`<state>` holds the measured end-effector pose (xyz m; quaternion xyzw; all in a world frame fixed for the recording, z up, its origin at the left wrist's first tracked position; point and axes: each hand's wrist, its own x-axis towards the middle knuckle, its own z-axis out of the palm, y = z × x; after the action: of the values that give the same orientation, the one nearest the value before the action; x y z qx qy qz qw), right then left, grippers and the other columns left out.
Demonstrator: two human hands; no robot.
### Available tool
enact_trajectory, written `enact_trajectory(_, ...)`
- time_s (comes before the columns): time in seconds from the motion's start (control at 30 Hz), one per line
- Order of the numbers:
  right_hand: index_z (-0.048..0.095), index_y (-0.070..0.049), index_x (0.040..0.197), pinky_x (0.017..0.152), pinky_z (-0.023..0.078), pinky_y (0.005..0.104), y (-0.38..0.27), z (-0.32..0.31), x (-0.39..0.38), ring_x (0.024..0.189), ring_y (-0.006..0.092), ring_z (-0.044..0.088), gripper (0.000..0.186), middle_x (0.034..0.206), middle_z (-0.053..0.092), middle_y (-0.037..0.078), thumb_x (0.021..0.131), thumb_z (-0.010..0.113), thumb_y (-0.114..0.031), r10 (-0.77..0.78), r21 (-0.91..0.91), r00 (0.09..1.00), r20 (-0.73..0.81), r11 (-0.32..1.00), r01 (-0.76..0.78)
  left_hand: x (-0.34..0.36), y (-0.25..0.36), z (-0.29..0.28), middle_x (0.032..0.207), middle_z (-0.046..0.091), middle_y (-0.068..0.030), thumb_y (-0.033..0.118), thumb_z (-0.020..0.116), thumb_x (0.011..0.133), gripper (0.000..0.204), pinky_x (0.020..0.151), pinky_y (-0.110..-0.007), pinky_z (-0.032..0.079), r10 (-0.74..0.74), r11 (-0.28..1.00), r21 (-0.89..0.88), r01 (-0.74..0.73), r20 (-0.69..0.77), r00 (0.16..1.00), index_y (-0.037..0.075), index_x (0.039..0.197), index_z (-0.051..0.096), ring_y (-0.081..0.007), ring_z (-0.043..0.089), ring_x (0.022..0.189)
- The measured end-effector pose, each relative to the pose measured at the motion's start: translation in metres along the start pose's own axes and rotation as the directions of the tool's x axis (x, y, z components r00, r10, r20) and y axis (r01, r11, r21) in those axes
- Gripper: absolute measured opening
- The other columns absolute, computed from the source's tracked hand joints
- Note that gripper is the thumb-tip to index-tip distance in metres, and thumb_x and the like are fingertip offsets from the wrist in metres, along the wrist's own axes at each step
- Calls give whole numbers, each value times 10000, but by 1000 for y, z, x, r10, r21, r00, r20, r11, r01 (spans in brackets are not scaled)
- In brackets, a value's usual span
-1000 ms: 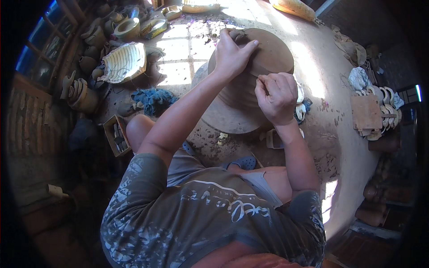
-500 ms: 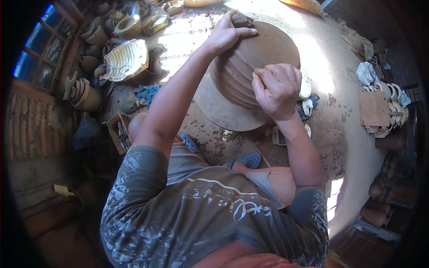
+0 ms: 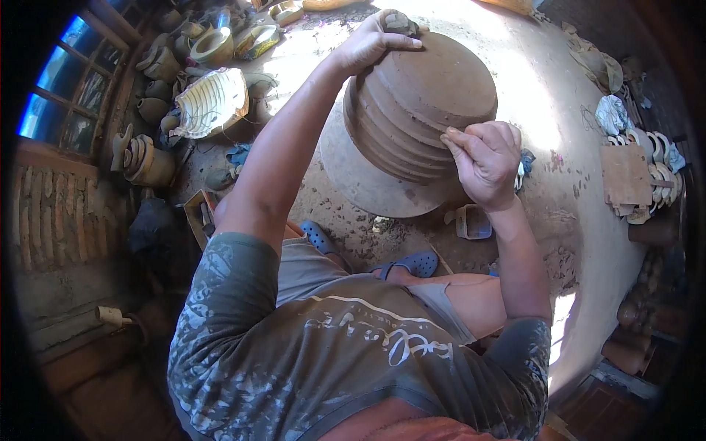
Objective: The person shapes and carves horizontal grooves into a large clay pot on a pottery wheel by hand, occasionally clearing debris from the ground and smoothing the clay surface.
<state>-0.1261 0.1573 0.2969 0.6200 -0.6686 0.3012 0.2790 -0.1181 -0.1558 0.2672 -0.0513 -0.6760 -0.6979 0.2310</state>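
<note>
A large brown clay pot (image 3: 434,77) with a broad flat top and ridged sides stands on a round wheel disc (image 3: 349,173). At its far left edge, my left hand (image 3: 368,45) is closed around a grey lump of clay (image 3: 399,23), the thumb lying along the pot's upper rim. On the opposite side, my right hand (image 3: 487,158) is closed in a pinch, its fingertips against or just beside the ridged wall. Whatever it may pinch is too small to make out.
A clear plastic tub (image 3: 472,222) sits on the floor right of the wheel. Ribbed white mould (image 3: 213,103) and several pots crowd the left side. Stacked curved pieces (image 3: 654,173) and a flat board (image 3: 625,176) lie at right. Clay crumbs litter the floor near my blue clogs (image 3: 412,264).
My right hand has shifted right, from over the pot's ridges to its right edge, and turned into a pinch. My left hand stays at the far left rim with the lump.
</note>
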Motion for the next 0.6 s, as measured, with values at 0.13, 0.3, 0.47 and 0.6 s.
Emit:
enact_trajectory(0.13,799,-103,942,744,482,372,-1,-8,0,848,236,616,237,875,672,12,730,892,-52,104,205,994,-25,974,-97,-6,3,-3,1110,761,-74,162,877,820,437,1008,-309,517,-15,996,89,17,-14,1000,-11,1190,723,-163,699,1054)
enact_trajectory(0.3,797,-88,960,760,484,381,21,-12,-11,848,248,616,248,892,666,16,733,878,-29,-65,65,998,7,996,64,-9,11,7,1120,764,-78,157,867,822,429,1013,-317,514,-21,997,68,24,-50,999,-13,1186,718,-167,693,1076)
enact_trajectory(0.47,787,-82,934,737,483,390,18,-5,-8,843,250,616,231,888,657,15,728,866,-14,-119,82,993,0,990,118,-12,15,7,1199,744,-81,116,836,837,467,1054,-333,505,-65,995,65,70,-71,995,-1,1259,673,-179,677,1147)
enact_trajectory(0.6,772,-74,912,725,482,391,6,3,0,839,249,619,214,882,658,19,726,857,-13,-139,58,990,-16,989,140,-21,18,16,1215,736,-96,130,846,839,541,1058,-335,504,-62,996,55,71,-155,986,-11,1309,619,-182,677,1152)
